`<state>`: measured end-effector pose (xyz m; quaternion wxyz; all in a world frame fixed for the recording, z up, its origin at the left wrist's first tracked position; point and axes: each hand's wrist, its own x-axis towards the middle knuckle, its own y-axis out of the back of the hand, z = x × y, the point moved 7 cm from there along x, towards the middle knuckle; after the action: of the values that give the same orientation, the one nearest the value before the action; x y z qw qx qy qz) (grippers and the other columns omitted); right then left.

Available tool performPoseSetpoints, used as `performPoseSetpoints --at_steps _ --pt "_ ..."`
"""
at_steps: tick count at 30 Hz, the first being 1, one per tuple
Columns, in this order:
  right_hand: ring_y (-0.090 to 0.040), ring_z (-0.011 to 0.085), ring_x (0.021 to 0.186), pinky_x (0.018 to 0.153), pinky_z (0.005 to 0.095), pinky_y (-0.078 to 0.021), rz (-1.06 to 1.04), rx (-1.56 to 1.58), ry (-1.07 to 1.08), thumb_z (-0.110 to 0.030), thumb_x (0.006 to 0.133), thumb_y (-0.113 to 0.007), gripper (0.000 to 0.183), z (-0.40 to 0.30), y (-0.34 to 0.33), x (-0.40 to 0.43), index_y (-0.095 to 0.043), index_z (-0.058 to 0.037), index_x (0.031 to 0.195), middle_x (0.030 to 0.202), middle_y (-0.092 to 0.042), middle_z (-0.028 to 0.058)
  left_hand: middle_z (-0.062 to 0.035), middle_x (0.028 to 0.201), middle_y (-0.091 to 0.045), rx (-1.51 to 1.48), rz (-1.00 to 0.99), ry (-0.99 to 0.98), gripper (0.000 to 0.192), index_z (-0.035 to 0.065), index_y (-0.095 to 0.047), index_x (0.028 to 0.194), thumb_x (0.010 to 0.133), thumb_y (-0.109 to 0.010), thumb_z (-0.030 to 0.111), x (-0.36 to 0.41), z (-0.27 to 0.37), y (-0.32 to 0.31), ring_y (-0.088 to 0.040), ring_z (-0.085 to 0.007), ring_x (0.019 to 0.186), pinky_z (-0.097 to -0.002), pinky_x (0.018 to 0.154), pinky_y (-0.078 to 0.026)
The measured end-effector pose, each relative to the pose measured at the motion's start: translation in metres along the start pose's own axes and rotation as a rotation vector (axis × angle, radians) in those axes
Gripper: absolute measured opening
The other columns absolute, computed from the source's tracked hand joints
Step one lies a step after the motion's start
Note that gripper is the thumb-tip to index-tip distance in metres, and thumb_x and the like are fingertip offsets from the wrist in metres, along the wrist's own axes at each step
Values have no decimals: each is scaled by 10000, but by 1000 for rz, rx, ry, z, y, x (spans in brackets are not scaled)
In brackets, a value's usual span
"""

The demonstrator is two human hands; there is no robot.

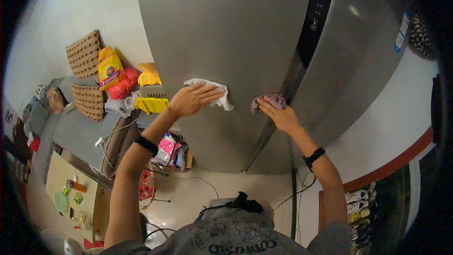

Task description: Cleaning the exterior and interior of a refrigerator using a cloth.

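Observation:
A tall grey two-door refrigerator [226, 35] stands before me, with a dark strip [307, 44] bearing a lit display between its doors. Against the left door my left hand [193, 100] presses a thin white cloth [223, 102], fingers extended across it. The cloth's edges stick out above and to the right of the fingers. My right hand [285, 117] holds a crumpled purple cloth [276, 99] on the same door, beside the dark strip. Its fingertips lie over the cloth, while its palm side is hidden.
At left are a grey sofa [81, 131] with patterned cushions, a yellow bag [109, 67] and a yellow plastic basket [152, 105]. A low table [58, 166] holds a bottle and bowl. Cables [198, 178] cross the floor. Several shoes [359, 207] line the lower right.

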<state>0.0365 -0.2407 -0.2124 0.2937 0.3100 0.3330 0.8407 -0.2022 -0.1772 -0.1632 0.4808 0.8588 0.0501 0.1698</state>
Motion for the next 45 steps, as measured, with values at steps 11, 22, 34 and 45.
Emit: performPoseSetpoints --at_steps 11,22,34,45 --pt "-285 300 1315 1055 416 -283 997 -2 -322 -62 848 -401 442 185 252 151 -460 -92 1285 1402 -369 65 -69 1501 -135 372 674 270 557 135 -179 1440 952 -315 366 110 -118 239 -98 -257 1383 -419 1107 -70" --pt "-328 263 1299 1047 386 -288 582 189 -131 15 761 -468 475 17 136 174 -551 -121 1208 1388 -399 8 45 1417 -339 69 225 253 593 199 -290 1406 864 -467 364 2 39 -65 -371 -113 1232 -329 1028 -257" --pt "-386 216 1260 1034 339 -340 254 570 -214 -16 832 -450 420 -11 -3 7 -525 -110 1234 1373 -417 13 50 1380 -387 250 131 294 636 247 -316 1391 803 -533 354 -35 -69 56 -404 -163 1204 -432 1057 -230" --pt "-345 311 1289 1058 435 -273 709 252 -333 -18 870 -462 303 107 97 56 -575 -49 1149 1347 -451 73 -81 1504 -101 379 600 483 559 113 -148 1443 962 -283 365 38 -207 278 -62 -260 1387 -415 1111 -55"
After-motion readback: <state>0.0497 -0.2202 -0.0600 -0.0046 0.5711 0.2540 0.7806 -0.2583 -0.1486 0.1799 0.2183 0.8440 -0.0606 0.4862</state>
